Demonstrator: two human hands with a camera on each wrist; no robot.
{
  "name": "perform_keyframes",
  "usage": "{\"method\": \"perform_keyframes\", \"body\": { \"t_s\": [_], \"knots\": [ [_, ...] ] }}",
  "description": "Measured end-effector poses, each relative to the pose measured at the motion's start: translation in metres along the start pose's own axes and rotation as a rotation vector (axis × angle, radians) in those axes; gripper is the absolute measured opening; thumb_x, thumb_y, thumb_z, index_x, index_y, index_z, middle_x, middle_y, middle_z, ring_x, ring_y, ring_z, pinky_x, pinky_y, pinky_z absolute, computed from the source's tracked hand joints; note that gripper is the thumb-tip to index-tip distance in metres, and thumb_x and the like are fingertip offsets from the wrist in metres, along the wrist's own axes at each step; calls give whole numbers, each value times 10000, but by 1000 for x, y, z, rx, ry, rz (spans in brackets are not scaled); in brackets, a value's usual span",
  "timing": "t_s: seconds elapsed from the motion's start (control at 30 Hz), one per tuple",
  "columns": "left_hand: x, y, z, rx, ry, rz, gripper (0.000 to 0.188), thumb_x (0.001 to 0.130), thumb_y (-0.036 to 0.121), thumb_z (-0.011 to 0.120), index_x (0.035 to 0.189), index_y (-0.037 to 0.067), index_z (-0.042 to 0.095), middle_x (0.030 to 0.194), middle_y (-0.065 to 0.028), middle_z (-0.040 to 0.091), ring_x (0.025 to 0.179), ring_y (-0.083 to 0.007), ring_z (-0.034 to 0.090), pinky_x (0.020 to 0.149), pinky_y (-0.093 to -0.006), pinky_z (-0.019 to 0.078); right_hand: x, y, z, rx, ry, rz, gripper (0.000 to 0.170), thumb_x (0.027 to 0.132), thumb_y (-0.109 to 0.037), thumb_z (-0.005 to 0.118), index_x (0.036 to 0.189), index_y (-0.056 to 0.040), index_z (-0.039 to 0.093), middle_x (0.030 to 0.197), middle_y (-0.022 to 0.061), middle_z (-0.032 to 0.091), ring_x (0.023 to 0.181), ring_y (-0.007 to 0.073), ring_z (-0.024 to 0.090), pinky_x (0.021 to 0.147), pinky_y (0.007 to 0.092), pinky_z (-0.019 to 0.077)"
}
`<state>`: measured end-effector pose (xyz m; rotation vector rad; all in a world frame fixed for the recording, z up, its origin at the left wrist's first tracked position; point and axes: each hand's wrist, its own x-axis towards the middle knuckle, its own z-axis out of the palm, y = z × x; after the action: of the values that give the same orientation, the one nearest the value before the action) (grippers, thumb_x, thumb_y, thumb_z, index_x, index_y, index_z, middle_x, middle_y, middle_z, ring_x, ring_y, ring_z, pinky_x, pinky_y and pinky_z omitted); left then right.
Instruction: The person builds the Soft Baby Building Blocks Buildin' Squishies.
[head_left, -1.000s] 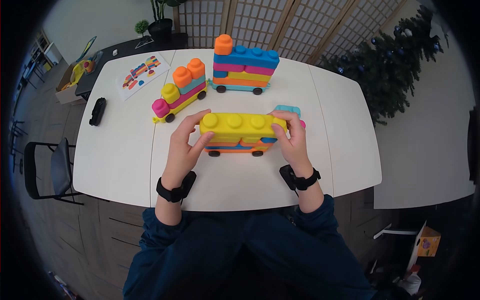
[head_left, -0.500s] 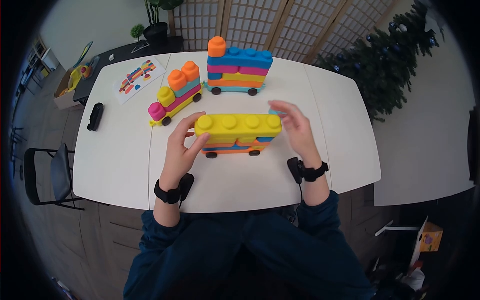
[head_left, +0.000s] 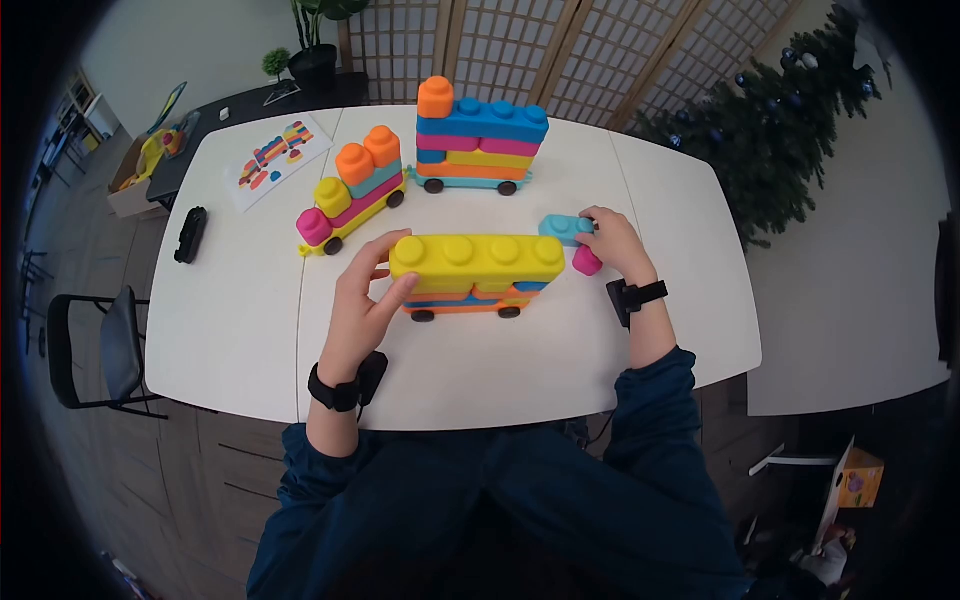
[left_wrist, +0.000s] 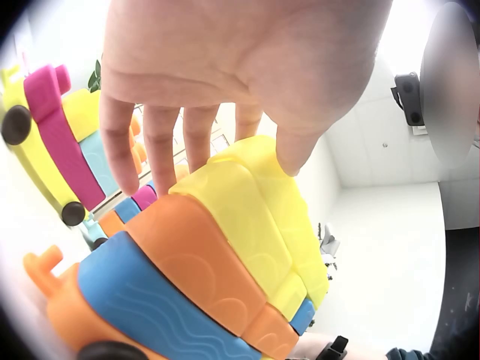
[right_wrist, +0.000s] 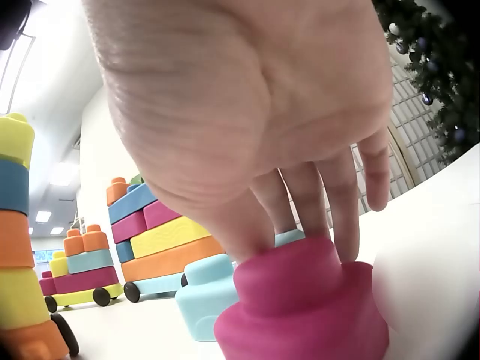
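Observation:
My left hand holds the left end of a long yellow block, thumb in front and fingers behind. This block tops a wheeled wagon stacked from orange, blue and yellow blocks. In the left wrist view the thumb presses the yellow block. Out to the right, my right hand pinches the right end of a light blue block on the table. A small magenta block lies just in front of it; in the right wrist view this magenta block partly hides the fingertips.
Behind stands a taller wagon with a blue top and an orange block. A yellow-based wagon with magenta and orange blocks is at the left. A picture sheet and a black object lie on the table's left side.
My right hand has let go of the yellow block's right end and moved right to the light blue block. The left hand keeps its hold on the left end.

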<state>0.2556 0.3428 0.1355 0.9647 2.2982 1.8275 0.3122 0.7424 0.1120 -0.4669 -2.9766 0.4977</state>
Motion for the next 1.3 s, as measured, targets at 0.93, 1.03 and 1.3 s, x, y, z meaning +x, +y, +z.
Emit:
{"method": "perform_keyframes", "body": {
  "t_s": [0.93,1.03,1.3],
  "knots": [
    [1,-2,2,-26,30,-21,481,955,220,725,1397,83,594,1287,-109,674,1167,-233,651,945,-362,536,-57,-151,-27,904,144,-521,270,902,-146,789,1087,-12,645,1084,93,731,968,182,699,897,320,547],
    [1,-3,2,-31,32,-21,479,953,213,724,1395,81,596,1288,-108,675,1169,-232,650,938,-358,539,-58,-152,-29,824,164,-526,285,890,-155,803,1082,-17,644,1091,103,732,966,191,702,887,317,550],
    [1,-2,1,-29,31,-34,480,949,198,726,1396,79,597,1303,-103,673,1181,-229,649,924,-349,544,-57,-139,-33,848,63,-500,381,914,-230,779,1211,-36,640,1215,125,695,1116,224,673,977,356,518]
  ]
}}
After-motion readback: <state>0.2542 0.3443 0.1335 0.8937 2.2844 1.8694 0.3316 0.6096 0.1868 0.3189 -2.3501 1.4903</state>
